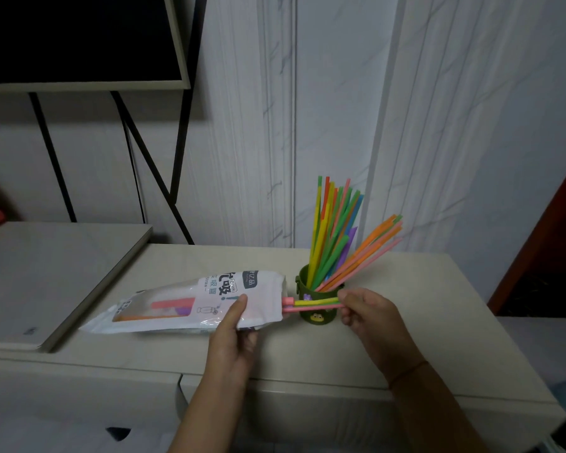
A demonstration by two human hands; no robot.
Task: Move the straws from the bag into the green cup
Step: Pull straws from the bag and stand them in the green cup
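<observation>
Head view shows the job well along: a thick fan of standing straws [334,230] already fills the green cup [324,317], leaning up and to the right out of its mouth. The bag [193,299] lies on its side on the bench [438,322] just left of the cup, its open end almost at the cup's wall. The left hand [232,335] grips the bag near that end, thumb on top and fingers curled underneath. The right hand [370,315], just right of the cup, pinches the ends of the pinched straws [314,304], one yellow-green and a couple pink, which cross the front of the cup and are partly out of the bag. Farther left of the cup, the bag's clear window shows the last straws [174,304], pink, orange and purple. By my reckoning most are moved; what is left is this small bunch and the few inside the bag
</observation>
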